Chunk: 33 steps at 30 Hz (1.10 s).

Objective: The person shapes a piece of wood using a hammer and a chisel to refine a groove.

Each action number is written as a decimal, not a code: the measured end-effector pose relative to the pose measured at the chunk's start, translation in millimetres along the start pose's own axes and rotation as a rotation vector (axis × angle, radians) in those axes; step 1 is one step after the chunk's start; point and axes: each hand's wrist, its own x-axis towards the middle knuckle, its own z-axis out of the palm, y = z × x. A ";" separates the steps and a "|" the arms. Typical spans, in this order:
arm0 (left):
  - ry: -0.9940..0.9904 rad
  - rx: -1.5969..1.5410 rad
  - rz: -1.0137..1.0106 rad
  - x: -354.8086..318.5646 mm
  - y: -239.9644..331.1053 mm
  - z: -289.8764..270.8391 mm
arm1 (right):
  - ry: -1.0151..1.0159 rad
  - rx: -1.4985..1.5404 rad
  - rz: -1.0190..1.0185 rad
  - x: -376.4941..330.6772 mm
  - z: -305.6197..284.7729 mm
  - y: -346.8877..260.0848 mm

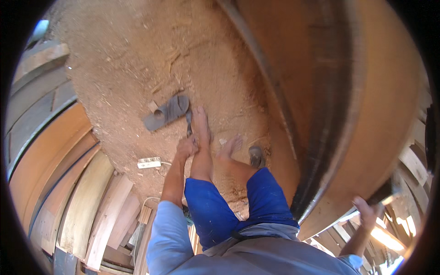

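Note:
My left hand [187, 146] is closed low beside my bare left shin. A narrow dark piece [189, 124] sticks up just past its knuckles; what the fist holds is not plain. Beyond it a dark grey sandal [168, 112] lies on the dusty ground by my left foot [200, 120]. On the right stands a large brown wooden panel [385, 105] with a dark, blurred edge band. My right hand [366, 214] is out by the panel's lower right edge, thumb apart from the blurred fingers. Whether it touches the panel cannot be made out.
A white power strip [149, 162] with a cord lies left of my left arm. Another dark sandal [256, 156] is by my right knee. Stacked boards [87, 201] line the left side. More wood pieces [415, 165] lie at the far right. Sawdust and chips cover the ground.

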 end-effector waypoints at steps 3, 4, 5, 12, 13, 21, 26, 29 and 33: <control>0.133 -0.264 0.013 -60.9 30.3 -18.0 | -0.066 0.108 -0.425 6.7 43.2 -22.3; 0.180 -0.366 0.015 -82.3 41.3 -23.4 | -0.136 -0.015 -0.402 8.6 39.5 -31.7; 0.286 -0.520 -0.021 -101.8 52.6 -23.7 | -0.205 -0.137 -0.380 7.6 32.1 -42.0; 0.413 -1.783 0.484 -274.2 187.1 -235.8 | -0.135 -0.327 -0.489 2.1 18.5 -49.4; 0.357 -1.907 0.646 -305.3 211.5 -269.2 | -0.155 -0.321 -0.500 2.2 16.4 -55.8; 1.332 -0.297 0.571 -412.2 370.8 -439.3 | -0.225 -0.307 -0.549 9.6 9.6 -70.9; 1.360 0.169 0.064 -382.9 438.0 -496.5 | -0.281 -0.149 -0.511 11.6 16.8 -54.3; 1.454 0.315 0.189 -339.4 472.0 -520.6 | -0.264 -0.132 -0.457 13.2 12.8 -52.2; 1.341 0.226 0.457 -269.0 498.3 -560.5 | -0.303 -0.183 -0.361 11.8 11.7 -53.0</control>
